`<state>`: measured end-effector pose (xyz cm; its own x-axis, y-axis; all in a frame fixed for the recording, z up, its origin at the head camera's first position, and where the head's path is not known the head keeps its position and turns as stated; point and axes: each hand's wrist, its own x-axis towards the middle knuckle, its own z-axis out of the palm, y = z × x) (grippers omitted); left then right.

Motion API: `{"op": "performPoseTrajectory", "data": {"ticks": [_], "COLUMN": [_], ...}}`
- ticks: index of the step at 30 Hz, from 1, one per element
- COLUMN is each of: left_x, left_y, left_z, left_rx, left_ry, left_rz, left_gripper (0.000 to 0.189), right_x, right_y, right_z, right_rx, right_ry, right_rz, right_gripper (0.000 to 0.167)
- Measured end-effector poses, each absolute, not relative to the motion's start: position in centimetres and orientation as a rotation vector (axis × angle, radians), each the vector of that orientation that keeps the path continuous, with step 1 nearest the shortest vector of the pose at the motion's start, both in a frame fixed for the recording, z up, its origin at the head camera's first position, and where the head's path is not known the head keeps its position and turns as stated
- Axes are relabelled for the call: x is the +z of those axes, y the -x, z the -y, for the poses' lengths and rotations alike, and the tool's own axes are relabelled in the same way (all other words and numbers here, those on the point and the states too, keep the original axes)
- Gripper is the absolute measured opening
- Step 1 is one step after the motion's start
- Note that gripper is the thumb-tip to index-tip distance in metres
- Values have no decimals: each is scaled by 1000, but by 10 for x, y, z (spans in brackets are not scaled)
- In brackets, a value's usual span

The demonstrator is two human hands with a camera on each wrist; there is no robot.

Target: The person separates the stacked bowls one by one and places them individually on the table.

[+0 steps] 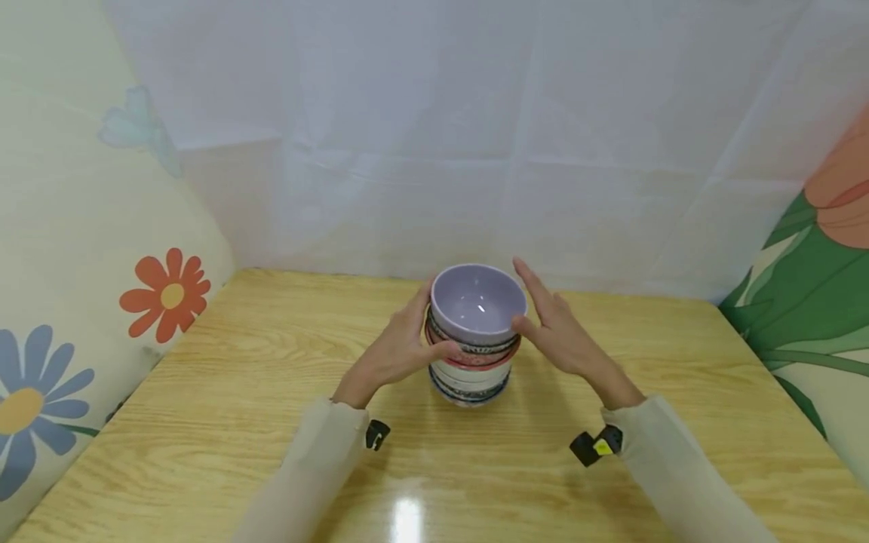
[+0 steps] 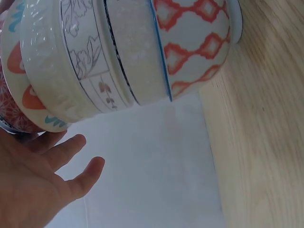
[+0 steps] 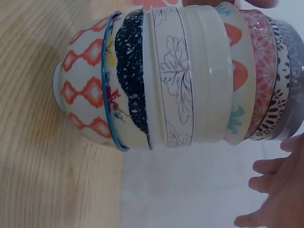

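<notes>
A tall stack of nested bowls [image 1: 470, 377] stands on the table. On top is a lavender bowl [image 1: 478, 298] with a glossy inside and raised letters on its wall. My left hand [image 1: 397, 343] holds the stack's upper left side, thumb across the front and fingers round the side; its outer fingers spread away from the bowls. At the right, my right hand [image 1: 566, 335] has its thumb at the lavender rim and its other fingers extended, apart from the bowls. The lowest bowl [image 3: 84, 90] bears red diamonds; a leaf-patterned bowl [image 3: 173, 78] sits mid-stack.
The wood-grain table [image 1: 237, 422] extends on both sides of the stack. A pale cloth [image 1: 407, 151] hangs along the back edge, and flower-printed cloths [image 1: 81, 249] line the sides. Each wrist carries a small dark strap mount [image 1: 596, 446].
</notes>
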<state>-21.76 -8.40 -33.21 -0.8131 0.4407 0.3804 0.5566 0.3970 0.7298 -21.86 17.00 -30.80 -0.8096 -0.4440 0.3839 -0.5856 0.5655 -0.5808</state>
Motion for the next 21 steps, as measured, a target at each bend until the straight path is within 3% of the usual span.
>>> {"op": "performPoseTrajectory", "data": {"ticks": [10, 21], "left_x": [-336, -338], "left_y": [215, 212], "left_z": [81, 80], "left_rx": [-1480, -1608], "left_ry": [881, 871], "left_rz": [2512, 2474], "left_gripper": [116, 104], "right_x": [-302, -307], "right_y": [215, 212], "right_z": [-158, -148], "right_rx": [1200, 1443], "right_ry": [-900, -797], "right_rz": [2625, 2532], "right_gripper": [121, 104]}}
